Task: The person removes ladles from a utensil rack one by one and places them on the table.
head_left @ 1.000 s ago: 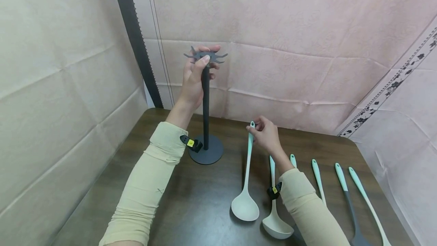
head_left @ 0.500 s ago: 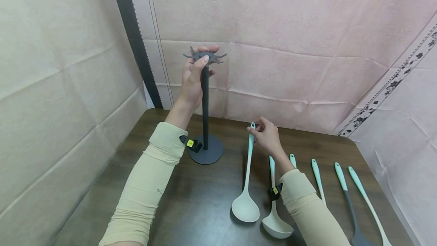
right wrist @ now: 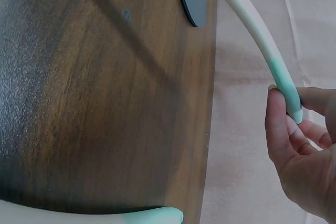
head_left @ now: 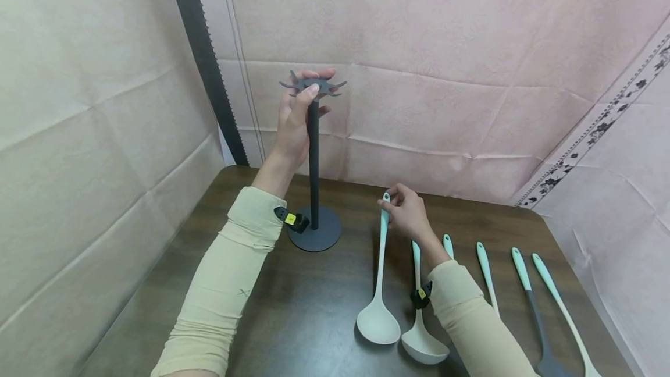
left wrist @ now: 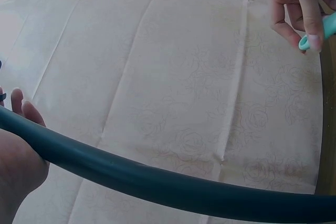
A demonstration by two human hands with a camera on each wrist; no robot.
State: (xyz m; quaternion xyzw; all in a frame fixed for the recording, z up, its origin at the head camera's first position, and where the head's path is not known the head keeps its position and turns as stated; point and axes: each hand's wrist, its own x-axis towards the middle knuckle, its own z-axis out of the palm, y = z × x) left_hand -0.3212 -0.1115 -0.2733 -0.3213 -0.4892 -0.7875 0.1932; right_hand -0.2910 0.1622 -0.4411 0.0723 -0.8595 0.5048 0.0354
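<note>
My left hand (head_left: 295,118) grips the top of a dark grey utensil stand (head_left: 314,167), its thumb over the hooked ring at the top of the upright pole. In the left wrist view the pole (left wrist: 157,184) crosses low in front of that palm. My right hand (head_left: 410,211) pinches the mint-green handle end of a cream ladle (head_left: 378,323) between thumb and fingers. The ladle slants with its handle raised and its bowl low over the table, right of the stand's base. In the right wrist view, thumb and fingers close on the mint handle tip (right wrist: 286,85).
A second cream ladle (head_left: 425,347) lies just right of the held one, partly behind the right wrist. Farther right on the brown table (head_left: 293,319) lie several mint-handled utensils, including a grey-headed one (head_left: 541,330). Patterned cloth (head_left: 445,74) hangs behind the table.
The right hand has come down slightly, and the held ladle's bowl has shifted a little down and right, towards the second ladle. The left hand stays on the stand.
</note>
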